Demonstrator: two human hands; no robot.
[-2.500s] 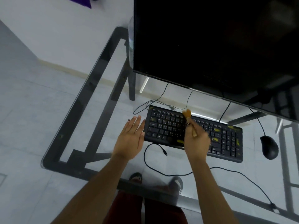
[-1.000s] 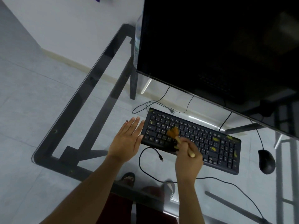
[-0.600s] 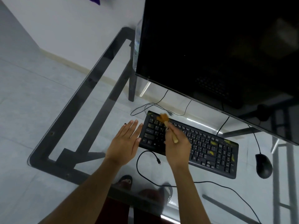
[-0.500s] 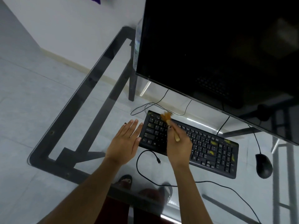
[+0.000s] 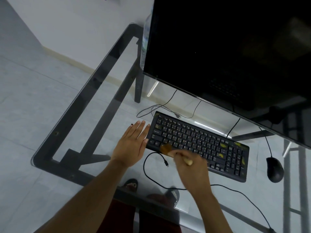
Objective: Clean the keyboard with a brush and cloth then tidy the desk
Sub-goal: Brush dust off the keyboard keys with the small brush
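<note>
A black keyboard (image 5: 202, 142) with yellow smudges on its right half lies on the glass desk (image 5: 70, 115). My right hand (image 5: 193, 170) grips a small wooden-handled brush (image 5: 166, 148); its orange bristles touch the keyboard's front-left keys and look blurred. My left hand (image 5: 133, 143) lies flat on the glass with fingers together, pressed against the keyboard's left edge. No cloth is in view.
A large dark monitor (image 5: 227, 47) hangs over the back of the keyboard. A black mouse (image 5: 274, 169) sits to the right. Loose cables (image 5: 151, 167) curl in front of and behind the keyboard. A clear bottle (image 5: 145, 39) stands behind the monitor's left edge.
My right hand has swept the brush from the keyboard's top-left corner down to its front-left keys. My left hand stays against the left edge.
</note>
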